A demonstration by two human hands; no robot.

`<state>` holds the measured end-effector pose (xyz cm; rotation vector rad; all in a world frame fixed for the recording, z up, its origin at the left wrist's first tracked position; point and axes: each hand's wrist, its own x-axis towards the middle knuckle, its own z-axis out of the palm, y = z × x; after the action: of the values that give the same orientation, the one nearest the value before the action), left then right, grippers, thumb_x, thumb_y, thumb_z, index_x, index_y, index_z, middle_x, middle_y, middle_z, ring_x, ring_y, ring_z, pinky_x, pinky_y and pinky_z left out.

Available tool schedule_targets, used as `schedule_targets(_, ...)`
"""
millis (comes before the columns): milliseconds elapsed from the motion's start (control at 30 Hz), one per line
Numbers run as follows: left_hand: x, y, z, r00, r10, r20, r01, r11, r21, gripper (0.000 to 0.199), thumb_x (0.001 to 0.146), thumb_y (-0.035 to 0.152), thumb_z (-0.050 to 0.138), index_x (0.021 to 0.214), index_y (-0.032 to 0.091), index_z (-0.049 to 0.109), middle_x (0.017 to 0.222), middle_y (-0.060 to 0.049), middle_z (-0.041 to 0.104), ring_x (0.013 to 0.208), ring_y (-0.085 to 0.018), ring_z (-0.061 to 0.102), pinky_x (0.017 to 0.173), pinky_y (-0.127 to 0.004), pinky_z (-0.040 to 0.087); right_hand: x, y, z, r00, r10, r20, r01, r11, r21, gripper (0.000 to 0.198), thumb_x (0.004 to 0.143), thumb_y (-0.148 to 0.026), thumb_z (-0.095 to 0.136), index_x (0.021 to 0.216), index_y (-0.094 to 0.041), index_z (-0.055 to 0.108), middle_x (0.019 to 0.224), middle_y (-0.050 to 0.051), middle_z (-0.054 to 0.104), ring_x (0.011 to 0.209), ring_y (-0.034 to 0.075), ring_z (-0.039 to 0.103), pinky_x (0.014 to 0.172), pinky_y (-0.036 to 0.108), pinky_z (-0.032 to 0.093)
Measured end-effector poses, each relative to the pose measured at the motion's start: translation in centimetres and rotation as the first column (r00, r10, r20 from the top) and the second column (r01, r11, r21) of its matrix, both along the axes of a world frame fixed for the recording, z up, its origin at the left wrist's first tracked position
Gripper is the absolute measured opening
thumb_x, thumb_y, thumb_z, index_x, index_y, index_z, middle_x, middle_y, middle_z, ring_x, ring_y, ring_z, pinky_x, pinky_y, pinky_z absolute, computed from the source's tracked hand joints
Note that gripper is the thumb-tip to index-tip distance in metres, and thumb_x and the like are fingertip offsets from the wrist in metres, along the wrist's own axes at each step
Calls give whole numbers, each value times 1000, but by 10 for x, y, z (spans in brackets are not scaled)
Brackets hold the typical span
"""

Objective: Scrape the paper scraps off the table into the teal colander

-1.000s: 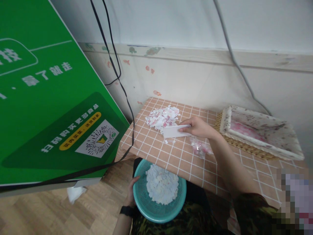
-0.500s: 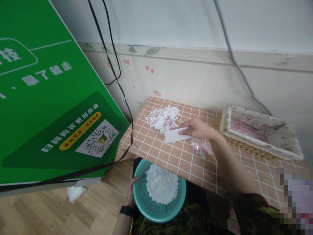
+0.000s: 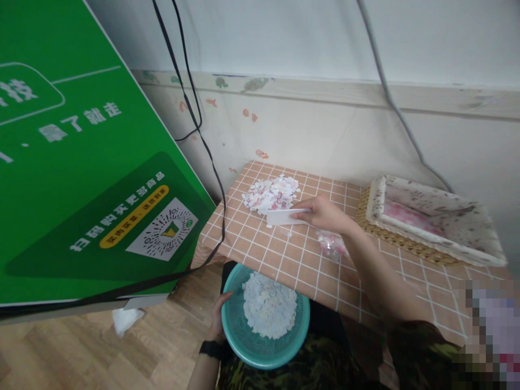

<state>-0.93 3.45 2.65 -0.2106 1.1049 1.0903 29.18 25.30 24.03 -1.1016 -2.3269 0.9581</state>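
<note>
My right hand (image 3: 319, 212) is closed on a flat white card (image 3: 280, 217), held low over the table at the near edge of a pile of small paper pieces (image 3: 268, 190), white with pink marks. Nearer to me, a clear plastic packet with pink bits (image 3: 331, 245) lies under my right forearm. My left hand (image 3: 219, 314) grips the left rim of a teal plastic colander (image 3: 298, 338) on my lap, its thumb over the edge. Inside the colander sits a heap of pale paper scraps (image 3: 270, 306).
A wicker basket with a floral cloth lining (image 3: 447, 216) stands on the checked tablecloth (image 3: 260, 246) at right, pink packets inside. To the left rises a green printed panel (image 3: 81, 179), with a dark strap (image 3: 215, 168) hanging beside it. The wall (image 3: 309, 141) borders the table's back.
My right hand has moved slightly left and away from me with the card, up against the pile's near edge. The left hand and colander stay in place.
</note>
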Motion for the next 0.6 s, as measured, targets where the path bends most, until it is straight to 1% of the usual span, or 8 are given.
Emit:
schedule_targets(100,0,-1,-1,1000,-14,-9,14,1000,22,25,69,24,63,88,8,67,73,-13,73,64,-28,67,65,-40,51,2,2,1,999,-43,3,43,998,44,22,82,-30,53,88,-18,71,75,1,67,66,13,55,59,25,39)
schedule_targets(167,0,-1,-2,1000,-16,-15,16,999,34,23,69,24,64,85,8,68,72,-12,73,63,-27,67,64,-39,51,6,3,1,999,-30,21,29,999,35,21,82,-29,53,85,-18,71,72,0,66,64,12,55,58,24,39)
schedule_targets(233,-1,-2,-5,999,-10,-38,12,999,41,21,69,24,64,83,9,68,70,-12,73,61,-26,67,62,-38,51,10,5,0,1000,-2,32,2,1000,0,20,81,-28,55,86,-18,72,74,1,68,65,13,56,59,24,40)
schedule_targets(300,-3,-3,-7,998,-21,-58,23,999,31,21,68,25,65,81,9,68,68,-11,73,59,-26,66,61,-37,51,13,8,-4,999,33,37,-31,998,-63,21,78,-29,58,90,-19,73,78,1,70,67,13,58,60,24,42)
schedule_targets(400,-4,-3,-9,998,-44,-49,45,999,8,22,68,26,66,81,8,68,68,-12,72,58,-26,66,60,-38,50,20,12,-8,996,77,33,-72,986,-148,25,76,-33,61,95,-22,72,80,1,71,69,14,60,61,25,44)
schedule_targets(500,-4,-3,-9,999,-37,-38,37,999,7,22,68,26,66,81,8,68,69,-12,73,58,-26,66,60,-37,50,32,17,-3,999,23,25,-19,989,-148,25,75,-37,61,92,-21,73,80,1,71,69,15,61,60,25,44)
schedule_targets(567,-3,-3,-7,999,-22,-36,22,1000,17,21,68,24,66,81,8,68,70,-12,73,59,-26,66,61,-37,50,41,15,5,997,-49,55,54,994,-92,25,75,-37,61,88,-20,74,77,2,71,66,16,61,57,26,44)
schedule_targets(600,-2,-2,-6,999,-15,-35,15,1000,23,20,68,24,65,80,8,68,70,-12,73,59,-26,66,61,-37,50,46,12,11,992,-95,81,98,994,-41,24,76,-37,60,87,-20,74,76,3,71,65,16,60,56,27,43)
